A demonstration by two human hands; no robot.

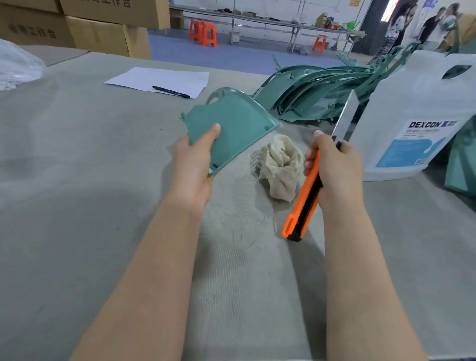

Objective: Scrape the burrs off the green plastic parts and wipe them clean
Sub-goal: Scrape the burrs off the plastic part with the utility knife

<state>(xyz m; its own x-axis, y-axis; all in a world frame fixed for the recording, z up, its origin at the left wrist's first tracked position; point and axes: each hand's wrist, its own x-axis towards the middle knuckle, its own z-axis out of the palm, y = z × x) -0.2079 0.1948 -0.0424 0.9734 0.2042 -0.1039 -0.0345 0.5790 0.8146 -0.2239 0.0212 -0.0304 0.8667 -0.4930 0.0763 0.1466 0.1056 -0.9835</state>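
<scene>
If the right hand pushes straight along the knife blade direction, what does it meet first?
Probably the white jug: the right hand aims the utility knife up and away, its blade tip beside the jug's left wall. Depth is unclear; it might pass just left.

One knife (306, 190), one rag (280, 165), one jug (422, 108).

A white plastic jug (422, 116) at the right of the table carries the brand name "DEXCON" in bold dark letters on its white-and-blue label (419, 144); the smaller lines beneath it are too fine to read. Stacked cardboard boxes (77, 23) at the far left bear large dark printed characters, blurred beyond reading. A small yellow sign (355, 2) on the far wall is illegible.
</scene>
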